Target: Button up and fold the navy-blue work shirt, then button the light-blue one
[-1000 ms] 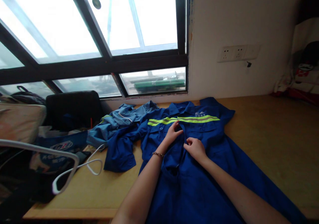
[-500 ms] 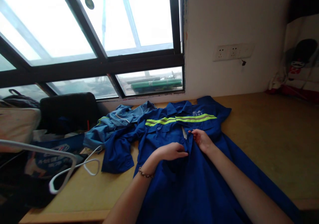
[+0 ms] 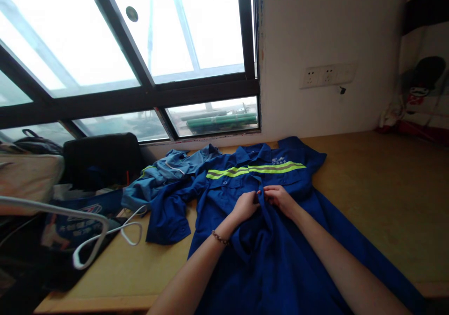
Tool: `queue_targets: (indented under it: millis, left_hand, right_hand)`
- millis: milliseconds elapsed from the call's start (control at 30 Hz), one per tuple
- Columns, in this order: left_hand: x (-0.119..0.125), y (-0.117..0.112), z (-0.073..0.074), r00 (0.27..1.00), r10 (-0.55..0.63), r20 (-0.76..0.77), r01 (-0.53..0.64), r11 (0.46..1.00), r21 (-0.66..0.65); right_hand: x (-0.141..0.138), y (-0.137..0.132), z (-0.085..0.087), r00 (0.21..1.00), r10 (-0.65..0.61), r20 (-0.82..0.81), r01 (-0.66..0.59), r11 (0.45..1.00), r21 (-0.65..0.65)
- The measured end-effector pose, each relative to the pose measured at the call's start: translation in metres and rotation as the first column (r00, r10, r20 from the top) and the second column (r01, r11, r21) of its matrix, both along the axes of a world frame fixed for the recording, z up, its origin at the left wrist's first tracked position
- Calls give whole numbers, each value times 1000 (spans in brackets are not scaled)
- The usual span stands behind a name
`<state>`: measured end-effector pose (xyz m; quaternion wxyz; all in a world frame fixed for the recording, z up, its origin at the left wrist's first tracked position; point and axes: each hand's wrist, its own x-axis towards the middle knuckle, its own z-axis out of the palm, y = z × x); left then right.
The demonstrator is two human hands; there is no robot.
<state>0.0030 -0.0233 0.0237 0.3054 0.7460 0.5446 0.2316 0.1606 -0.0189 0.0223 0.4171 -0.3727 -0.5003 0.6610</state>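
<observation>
A dark blue work shirt [image 3: 280,254] with a yellow-green reflective stripe across the chest lies face up on the wooden table [image 3: 386,189]. My left hand [image 3: 245,205] and my right hand [image 3: 278,197] meet at the shirt's front opening just below the stripe. Both pinch the fabric edges of the placket, fingers closed on the cloth. A beaded bracelet sits on my left wrist.
A lighter blue garment [image 3: 164,172] lies crumpled to the left of the shirt. A white hanger [image 3: 105,233] rests at the table's left edge beside a black bag [image 3: 101,158]. Wall sockets [image 3: 326,75] are behind, and a window fills the back left.
My left hand has moved up and right to meet my right hand at the placket, drawing the two front edges of the shirt together. The white gap there has closed.
</observation>
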Motion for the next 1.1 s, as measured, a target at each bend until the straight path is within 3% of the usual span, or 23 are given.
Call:
queue_targets:
  millis: [133,233,367,467,567,700,1100]
  left_hand:
    - [-6,-1,-3,999,-5,-43,9,996,84]
    - [-12,0,-4,981,12,192,-7,1000,-30]
    - [-18,-2,-4,815,137,563,59,947,-316]
    - [-21,-4,-2,687,224,691,85,920,-383]
    - [-22,-7,-1,617,258,743,86,917,-389]
    - [-21,-11,0,578,261,773,69,928,-365]
    - [-23,-12,-3,572,270,775,36,935,-353]
  right_hand:
    - [-6,-1,0,973,-10,231,-18,993,116]
    - [-9,-1,-2,946,-42,320,-29,976,214]
    - [-11,-2,-3,941,-72,331,-9,971,237]
    - [-13,-3,0,947,-77,313,12,979,205]
    - [-14,-5,2,959,-81,272,34,984,173]
    - [-15,-7,3,978,-85,191,57,987,147]
    - [-20,-6,-10,979,-128,159,105,983,150]
